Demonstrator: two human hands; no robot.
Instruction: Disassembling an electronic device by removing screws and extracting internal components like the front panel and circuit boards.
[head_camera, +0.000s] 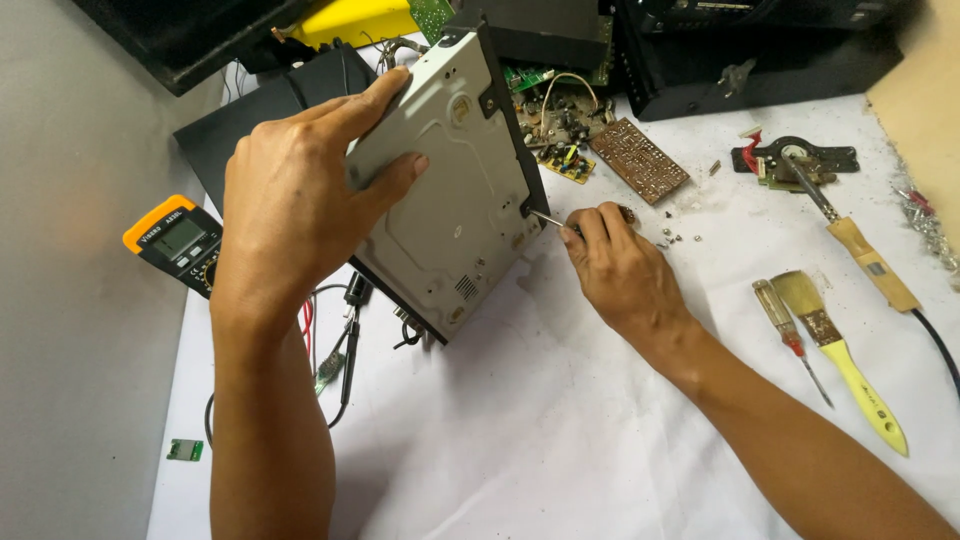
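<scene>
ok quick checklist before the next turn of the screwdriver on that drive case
1. Left hand grips the grey metal drive case, tilted on its edge: ok.
2. Right hand pinches the screwdriver: ok.
3. Tip at the case's right edge: ok; seated in a screw head: cannot tell.
4. Loose screws lie on the white sheet right beside the right hand: not ok.
5. Soldering iron lies apart from both hands: ok.
6. Multimeter with its leads lies beneath the left forearm: not ok.

matt grey metal drive casing (450, 190), white paper table cover (560, 420)
</scene>
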